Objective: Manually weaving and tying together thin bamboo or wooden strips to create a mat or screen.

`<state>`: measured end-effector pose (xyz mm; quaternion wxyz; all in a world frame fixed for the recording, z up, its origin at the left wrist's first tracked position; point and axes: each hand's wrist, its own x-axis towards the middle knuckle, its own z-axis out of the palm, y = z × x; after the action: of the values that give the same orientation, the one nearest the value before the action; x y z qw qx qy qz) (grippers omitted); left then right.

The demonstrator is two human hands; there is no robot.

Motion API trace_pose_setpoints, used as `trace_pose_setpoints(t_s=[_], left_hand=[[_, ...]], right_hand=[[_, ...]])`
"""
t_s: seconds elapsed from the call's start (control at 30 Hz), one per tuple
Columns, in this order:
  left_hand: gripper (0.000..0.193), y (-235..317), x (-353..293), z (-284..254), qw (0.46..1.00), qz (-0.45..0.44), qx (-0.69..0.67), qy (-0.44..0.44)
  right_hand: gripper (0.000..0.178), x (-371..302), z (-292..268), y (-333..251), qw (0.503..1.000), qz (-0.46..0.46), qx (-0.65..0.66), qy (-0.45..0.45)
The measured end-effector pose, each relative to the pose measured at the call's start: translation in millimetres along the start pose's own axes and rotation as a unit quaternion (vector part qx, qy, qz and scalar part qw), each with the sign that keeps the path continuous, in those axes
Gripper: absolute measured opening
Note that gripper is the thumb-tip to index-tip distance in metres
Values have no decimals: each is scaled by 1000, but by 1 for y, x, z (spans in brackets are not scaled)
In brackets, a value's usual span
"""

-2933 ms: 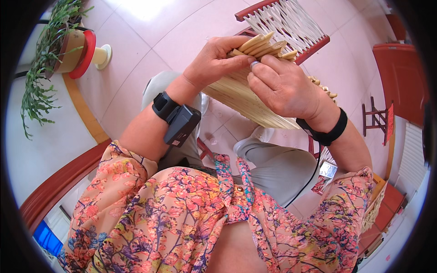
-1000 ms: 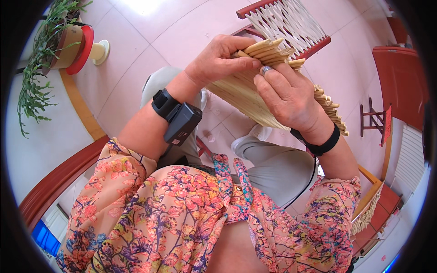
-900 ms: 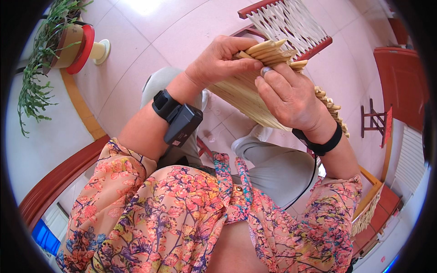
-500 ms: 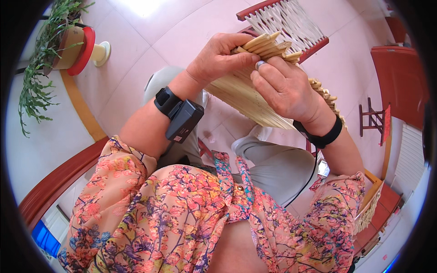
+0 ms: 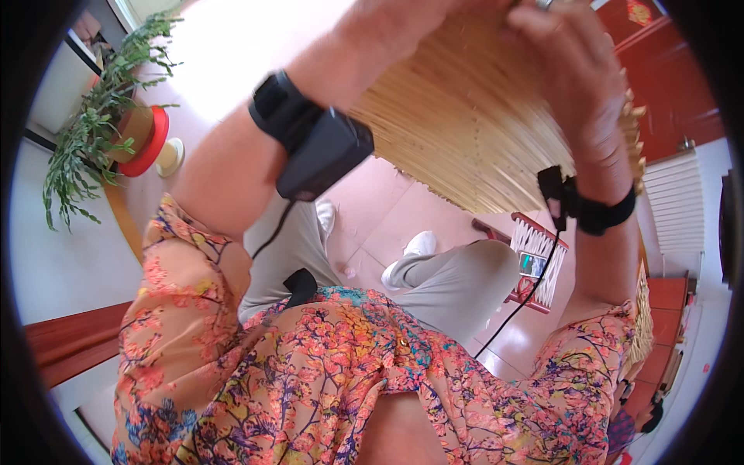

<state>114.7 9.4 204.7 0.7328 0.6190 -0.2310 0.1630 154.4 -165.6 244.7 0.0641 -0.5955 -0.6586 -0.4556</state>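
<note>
A broad mat of pale yellow stalks point(image 5: 473, 108), bound side by side with rows of stitching, hangs in the air before me at the top of the view. My left hand point(image 5: 395, 35) grips its upper edge; those fingers run past the top of the picture. At the mat's upper right, my right hand point(image 5: 577, 70) is closed on the edge, somewhat blurred, with a ring on one finger. Uneven stalk ends stick out behind my right wrist. Each wrist wears a black strap with a device and a cable.
Below the mat, a low stool with white cords point(image 5: 549, 291) bears a phone point(image 5: 533, 265). A green plant point(image 5: 97, 128) in a pot stands at the far left. Dark red furniture point(image 5: 659, 74) and a white radiator point(image 5: 673, 198) are at the right. My knees are underneath.
Both hands have lifted the mat up and away, toward the top of the view. More of its flat face now shows, and the corded stool appears below it.
</note>
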Motion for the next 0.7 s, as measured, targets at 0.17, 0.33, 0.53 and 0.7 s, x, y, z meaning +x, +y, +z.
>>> trace_pose_setpoints(t_s=[0.17,0.33,0.53,0.7], left_hand=[[17,72,35,1,1000,13,-7,-8],[18,117,38,22,994,-41,-51,86],[19,85,34,-12,979,-112,-167,40],[10,22,13,-51,937,-186,-294,24]], right_hand=[[7,51,-26,28,993,20,7,117],[6,82,-50,30,993,50,16,106],[6,91,-34,22,982,135,127,32],[7,70,9,14,976,157,131,-79]])
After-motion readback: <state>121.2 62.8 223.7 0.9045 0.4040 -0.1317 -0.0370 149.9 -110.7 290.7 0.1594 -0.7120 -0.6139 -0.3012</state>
